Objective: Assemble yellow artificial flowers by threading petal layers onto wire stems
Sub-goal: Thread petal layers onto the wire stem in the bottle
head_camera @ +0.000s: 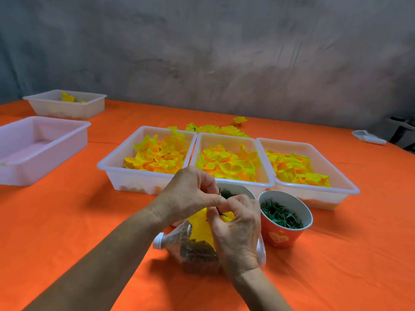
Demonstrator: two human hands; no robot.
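Observation:
My left hand [190,194] and my right hand [238,232] meet over the table's near middle. Between their fingertips stands a thin dark wire stem [219,203], pinched by both hands. A yellow petal layer [202,230] hangs on the stem below the fingers, held under my right hand. Three white trays of loose yellow petals stand side by side behind the hands: left [112,167], middle [224,138], right [345,187]. Two cups of green pieces sit just beyond the hands, one white [244,190], partly hidden, and one red [283,239].
A clear plastic bottle [184,243] with brown bits lies on its side under my hands. Finished yellow flowers [215,129] lie behind the trays. Two more white trays stand at far left [13,171] and back left [45,108]. An orange cloth [336,265] covers the table.

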